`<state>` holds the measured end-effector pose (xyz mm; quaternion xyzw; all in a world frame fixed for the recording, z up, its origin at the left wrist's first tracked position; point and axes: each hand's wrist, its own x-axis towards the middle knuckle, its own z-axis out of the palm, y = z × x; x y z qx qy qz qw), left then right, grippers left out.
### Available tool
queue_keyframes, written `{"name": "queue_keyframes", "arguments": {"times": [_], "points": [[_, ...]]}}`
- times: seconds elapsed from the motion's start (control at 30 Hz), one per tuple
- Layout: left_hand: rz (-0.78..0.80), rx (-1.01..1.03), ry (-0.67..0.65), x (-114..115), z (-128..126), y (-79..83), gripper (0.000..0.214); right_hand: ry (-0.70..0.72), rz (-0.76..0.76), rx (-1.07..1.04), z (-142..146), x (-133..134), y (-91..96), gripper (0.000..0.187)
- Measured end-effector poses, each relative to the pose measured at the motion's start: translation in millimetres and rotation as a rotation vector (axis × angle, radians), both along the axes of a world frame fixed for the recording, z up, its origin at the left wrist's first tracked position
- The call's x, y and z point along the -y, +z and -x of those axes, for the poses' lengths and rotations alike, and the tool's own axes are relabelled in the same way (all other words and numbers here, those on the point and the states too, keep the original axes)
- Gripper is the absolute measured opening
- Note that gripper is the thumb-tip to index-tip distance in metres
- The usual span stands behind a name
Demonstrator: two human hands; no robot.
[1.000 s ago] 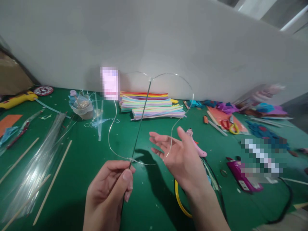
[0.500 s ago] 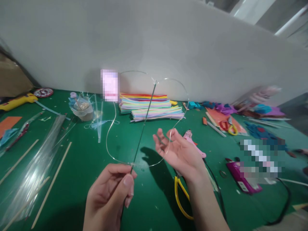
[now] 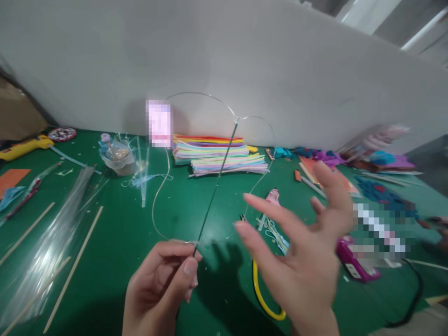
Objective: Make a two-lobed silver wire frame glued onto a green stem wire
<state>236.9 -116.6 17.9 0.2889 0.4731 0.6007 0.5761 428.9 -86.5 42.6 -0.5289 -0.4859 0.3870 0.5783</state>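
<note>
Pinched between the thumb and fingers of my left hand (image 3: 159, 284) is a thin dark green stick (image 3: 217, 182). It slants up and to the right. A heart-shaped loop of thin shiny wire (image 3: 210, 95) joins the stick at its top and near my fingertips. My right hand (image 3: 303, 256) is open with fingers spread, beside the loop's lower right side; whether it touches the wire I cannot tell. Partly hidden behind that hand are a yellow-handled tool (image 3: 257, 284) and a pink glue gun (image 3: 273, 196).
Bundles of coloured fuzzy strips (image 3: 224, 163) lie against the wall. At left are a yellow glue gun (image 3: 30, 147), clear plastic strips (image 3: 52, 252), wooden sticks (image 3: 75, 266) and a filled plastic cup (image 3: 121, 161). A purple box (image 3: 353, 266) sits at right.
My right hand has moved right and turned, its fingers now spread wider and pointing left. The stick leans further right, and the wire loop has shifted with it. My left hand keeps its pinch.
</note>
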Motion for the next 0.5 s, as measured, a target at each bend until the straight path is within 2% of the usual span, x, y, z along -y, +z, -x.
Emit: {"name": "queue_keyframes", "arguments": {"times": [0.1, 0.17, 0.27, 0.4, 0.5], "points": [[0.037, -0.032, 0.039, 0, -5, 4.6, 0.020, -0.011, -0.152, 0.343, 20, -2, 18.5, 0.023], [0.069, -0.042, 0.055, 1, -9, 7.8, 0.022, -0.089, -0.299, 0.649, 33, -6, 28.4, 0.028], [0.099, -0.028, 0.066, 1, -13, 11.0, 0.023, -0.160, -0.436, 0.971, 42, -10, 32.4, 0.021], [0.110, -0.022, 0.059, 2, -13, 11.0, 0.022, -0.155, -0.431, 0.945, 38, -7, 30.1, 0.013], [0.116, -0.036, 0.064, 0, -8, 6.1, 0.021, -0.182, -0.380, 0.846, 31, -3, 37.7, 0.011]]}}
